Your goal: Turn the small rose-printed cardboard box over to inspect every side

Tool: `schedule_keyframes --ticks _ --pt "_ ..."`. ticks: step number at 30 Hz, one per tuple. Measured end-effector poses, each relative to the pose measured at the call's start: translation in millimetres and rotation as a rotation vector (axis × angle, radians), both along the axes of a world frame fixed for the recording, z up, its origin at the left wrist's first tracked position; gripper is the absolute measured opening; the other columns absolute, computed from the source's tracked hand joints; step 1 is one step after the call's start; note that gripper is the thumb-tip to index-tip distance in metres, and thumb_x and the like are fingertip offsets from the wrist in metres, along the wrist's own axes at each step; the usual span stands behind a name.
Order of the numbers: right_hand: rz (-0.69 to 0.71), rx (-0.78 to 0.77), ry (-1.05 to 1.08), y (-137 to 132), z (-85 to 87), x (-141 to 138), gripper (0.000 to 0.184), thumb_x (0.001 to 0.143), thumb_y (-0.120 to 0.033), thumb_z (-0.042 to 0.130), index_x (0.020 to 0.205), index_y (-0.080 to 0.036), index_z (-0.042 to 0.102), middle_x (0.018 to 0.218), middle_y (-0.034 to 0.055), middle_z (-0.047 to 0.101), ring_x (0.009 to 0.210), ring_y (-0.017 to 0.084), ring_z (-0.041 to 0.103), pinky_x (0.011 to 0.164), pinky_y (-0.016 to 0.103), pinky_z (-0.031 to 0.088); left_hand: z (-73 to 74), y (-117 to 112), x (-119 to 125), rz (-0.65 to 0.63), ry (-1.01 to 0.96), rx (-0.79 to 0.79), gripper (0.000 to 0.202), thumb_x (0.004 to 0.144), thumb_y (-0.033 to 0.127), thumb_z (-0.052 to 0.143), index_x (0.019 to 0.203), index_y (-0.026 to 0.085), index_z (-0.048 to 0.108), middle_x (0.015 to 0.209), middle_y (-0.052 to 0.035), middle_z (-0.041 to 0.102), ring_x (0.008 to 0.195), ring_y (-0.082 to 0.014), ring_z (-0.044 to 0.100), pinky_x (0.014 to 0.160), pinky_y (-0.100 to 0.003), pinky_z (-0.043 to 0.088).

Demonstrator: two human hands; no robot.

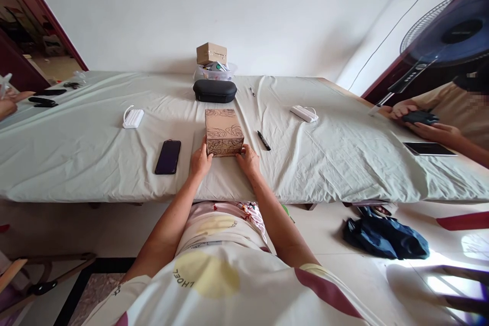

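A brown cardboard box (223, 130) with dark line drawings on its top and front sits on the cloth straight in front of me. My left hand (201, 159) grips its near left corner, thumb on the front face. At the near right corner my right hand (249, 160) holds it the same way; the fingers on the sides are partly hidden. A dark phone (168, 157) lies left of my left hand. Beyond my right hand lies a black marker (263, 140). Behind the box is a black zip case (214, 91).
White power banks lie at left (133, 117) and right (304, 113). A clear plastic bin (206, 73) with a small carton (211, 54) stands by the wall. At right, a person's hands (439, 132) hold a dark object near a tablet (430, 148) and a fan (454, 33). Another person's hand (8, 104) shows at left.
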State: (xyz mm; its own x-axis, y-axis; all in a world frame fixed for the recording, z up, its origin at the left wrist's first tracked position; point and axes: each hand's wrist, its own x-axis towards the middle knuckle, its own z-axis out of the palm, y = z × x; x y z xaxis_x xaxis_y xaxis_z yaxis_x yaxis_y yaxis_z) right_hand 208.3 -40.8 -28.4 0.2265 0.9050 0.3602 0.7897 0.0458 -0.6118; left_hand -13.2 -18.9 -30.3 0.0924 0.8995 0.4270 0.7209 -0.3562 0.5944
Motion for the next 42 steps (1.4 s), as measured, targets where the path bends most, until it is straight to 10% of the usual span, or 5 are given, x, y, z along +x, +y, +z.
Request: schedule_keyframes --ticks 6,19,26,37,42 --pt "0.005 0.031 0.016 3 -3.3 2 0.035 0.08 -0.028 0.066 0.114 -0.023 0.059 0.107 0.0082 0.074 0.104 0.032 0.066 0.094 0.051 0.051 -5.9 3 0 0.022 -0.05 -0.001 0.057 0.094 0.02 0.063 0.149 0.017 0.049 0.111 -0.016 0.074 0.105 -0.0322 0.072 0.096 -0.044 0.058" --pt "0.302 0.065 -0.028 -1 0.7 -4 0.028 0.092 -0.049 0.064 0.086 -0.022 0.064 0.094 0.0076 0.074 0.094 0.027 0.068 0.09 0.042 0.052 -4.6 4 -3 -0.05 -0.268 0.423 0.073 0.096 0.045 0.065 0.156 0.017 0.033 0.159 -0.0213 0.041 0.151 -0.0309 0.04 0.126 -0.047 0.036" --pt "0.067 0.334 0.265 2 0.4 -3 0.058 0.092 -0.06 0.06 0.133 -0.019 0.057 0.112 0.0113 0.069 0.095 0.024 0.067 0.086 0.04 0.057 2.0 -1 0 -0.075 -0.258 0.476 0.055 0.102 0.046 0.055 0.149 0.017 0.045 0.155 -0.019 0.048 0.148 -0.0265 0.044 0.126 -0.044 0.037" --pt "0.199 0.286 0.135 -12 17.5 -5 0.046 0.1 -0.06 0.045 0.09 -0.021 0.067 0.093 0.0091 0.07 0.093 0.025 0.065 0.094 0.04 0.052 8.3 -5 -4 -0.091 -0.23 0.535 0.06 0.106 0.051 0.04 0.153 0.014 0.039 0.158 -0.0231 0.043 0.151 -0.0285 0.04 0.126 -0.047 0.034" --pt "0.17 0.408 0.164 -14 15.3 -9 0.056 0.099 -0.06 0.047 0.137 -0.02 0.056 0.119 0.0131 0.066 0.105 0.025 0.064 0.095 0.042 0.054 6.0 -6 4 -0.234 -0.102 0.555 0.053 0.106 0.044 0.044 0.152 0.018 0.043 0.159 -0.0197 0.043 0.153 -0.0278 0.038 0.127 -0.049 0.033"
